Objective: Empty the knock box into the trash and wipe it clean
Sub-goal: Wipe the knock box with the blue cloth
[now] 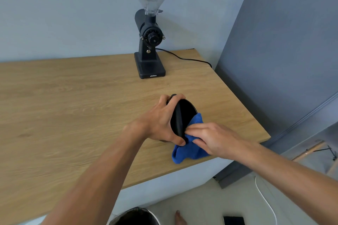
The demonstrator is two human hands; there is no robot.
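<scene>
The black round knock box (pixel 184 113) is tipped on its side on the wooden counter (pixel 73 106), its opening turned right, with the knock bar across it. My left hand (pixel 161 120) grips its body from the left, fingers over the top rim and thumb at the bottom. My right hand (pixel 214 139) presses a blue cloth (pixel 190 150) against the lower rim and into the opening. Part of the cloth hangs down onto the counter. The trash bin (pixel 135 217) stands on the floor below the counter edge, with dark contents.
A black coffee grinder (pixel 150 42) with a clear hopper stands at the back of the counter, its cable (pixel 184 58) running right to the grey wall. On the floor lie a white cable (pixel 265 199), a dark flat object (pixel 234 220) and my foot (pixel 180 218).
</scene>
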